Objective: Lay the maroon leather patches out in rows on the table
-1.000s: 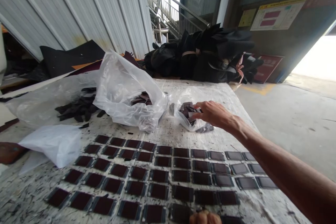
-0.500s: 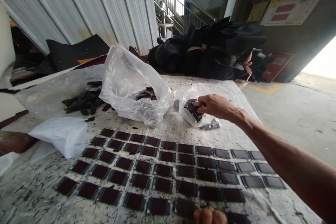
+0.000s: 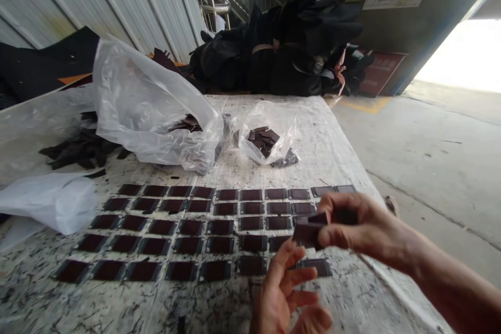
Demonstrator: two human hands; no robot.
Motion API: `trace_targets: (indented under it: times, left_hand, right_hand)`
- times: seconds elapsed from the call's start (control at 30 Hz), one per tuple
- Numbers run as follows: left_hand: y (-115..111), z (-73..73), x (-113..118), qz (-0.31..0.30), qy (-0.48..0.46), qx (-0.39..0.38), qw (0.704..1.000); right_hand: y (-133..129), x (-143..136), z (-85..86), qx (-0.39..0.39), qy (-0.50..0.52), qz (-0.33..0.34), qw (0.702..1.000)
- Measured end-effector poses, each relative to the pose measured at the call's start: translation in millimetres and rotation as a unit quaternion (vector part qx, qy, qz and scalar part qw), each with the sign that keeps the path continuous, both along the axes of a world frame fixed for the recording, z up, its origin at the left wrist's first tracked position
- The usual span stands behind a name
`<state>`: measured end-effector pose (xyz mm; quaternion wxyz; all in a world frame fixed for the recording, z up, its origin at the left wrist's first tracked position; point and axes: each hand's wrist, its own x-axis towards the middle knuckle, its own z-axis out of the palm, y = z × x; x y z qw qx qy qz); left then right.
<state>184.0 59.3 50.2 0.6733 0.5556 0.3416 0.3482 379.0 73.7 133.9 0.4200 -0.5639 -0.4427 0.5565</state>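
The right hand (image 3: 352, 224) pinches a small stack of dark pieces (image 3: 309, 230) just in front of the grid (image 3: 203, 224), and the left hand (image 3: 285, 292) is open below it, fingertips near the stack. The pieces look thin, light and a little stiff, so the edges seem best for gripping. The bench (image 3: 332, 135) is scratched and stained, with a small bag (image 3: 270, 138) behind the grid and concrete floor (image 3: 430, 151) to its right.

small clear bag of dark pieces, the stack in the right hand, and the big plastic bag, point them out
small clear bag (image 3: 284, 120), head view, on its upper plastic wall
stack of dark pieces (image 3: 307, 232), head view, on the front face of the stack
right hand (image 3: 362, 227), head view, on the back of the hand
big plastic bag (image 3: 136, 99), head view, on its crumpled side
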Motion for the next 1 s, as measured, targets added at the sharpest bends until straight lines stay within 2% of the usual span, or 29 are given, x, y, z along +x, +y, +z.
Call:
trace_targets:
  times: [0.03,0.1,0.17,0.27,0.4,0.47,0.5,0.57,0.6,0.63,0.7,0.73,0.8,0.87,0.93,1.0]
  left_hand:
    - [-0.1,5.5,2.6,-0.027,-0.026,-0.062,0.997]
    - [0.0,16.6,8.8,-0.088,-0.054,-0.186,0.977]
    - [-0.9,25.9,14.2,-0.118,-0.027,-0.254,0.96]
    - [-5.5,34.0,18.9,-0.128,0.033,-0.275,0.952]
    - [-15.2,33.1,19.6,-0.147,0.062,-0.252,0.955]
    - [-20.2,27.7,18.7,-0.155,0.077,-0.182,0.968]
    - [-22.6,23.5,18.2,-0.154,0.083,-0.117,0.978]
    - [-27.2,12.8,17.6,-0.128,0.094,0.081,0.984]
    - [-29.1,6.7,17.5,-0.1,0.104,0.2,0.969]
    - [-30.7,0.6,17.7,-0.065,0.115,0.318,0.939]
    - [-32.6,-8.9,18.4,0.005,0.141,0.503,0.853]
    - [-32.6,-11.5,18.7,0.028,0.152,0.56,0.814]
    - [-31.2,-11.0,18.8,0.034,0.168,0.619,0.766]
    - [-27.8,-3.9,18.0,0.004,0.179,0.636,0.751]
    - [-23.3,6.3,17.5,-0.019,0.176,0.641,0.747]
    - [-19.0,15.1,18.7,-0.022,0.16,0.637,0.753]
  right_hand:
    - [-18.9,-8.8,-9.7,-0.033,0.029,-0.002,0.999]
    - [-47.9,-24.5,-27.8,-0.074,0.06,-0.056,0.994]
    - [-66.5,-34.4,-40.9,-0.093,0.065,-0.1,0.989]
    - [-82.0,-34.2,-51.2,-0.09,0.083,-0.106,0.987]
    - [-91.3,-19.1,-56.5,-0.116,0.107,-0.112,0.981]
    - [-93.1,-12.7,-57.5,-0.14,0.086,-0.124,0.979]
    - [-93.8,-10.5,-57.7,-0.145,0.069,-0.116,0.98]
    - [-95.5,-8.7,-58.1,-0.16,0.044,-0.082,0.983]
    - [-96.9,-8.9,-58.6,-0.17,0.048,-0.065,0.982]
    - [-98.7,-9.8,-59.4,-0.177,0.066,-0.052,0.981]
    - [-103.2,-12.6,-62.4,-0.176,0.129,-0.04,0.975]
    - [-105.5,-13.8,-64.7,-0.167,0.165,-0.041,0.971]
    - [-109.2,-13.9,-69.7,-0.149,0.223,-0.049,0.962]
    - [-110.3,-8.0,-73.6,-0.149,0.232,-0.059,0.96]
    - [-107.8,5.0,-74.2,-0.156,0.168,-0.068,0.971]
    - [-101.5,23.0,-70.3,-0.141,0.047,-0.06,0.987]
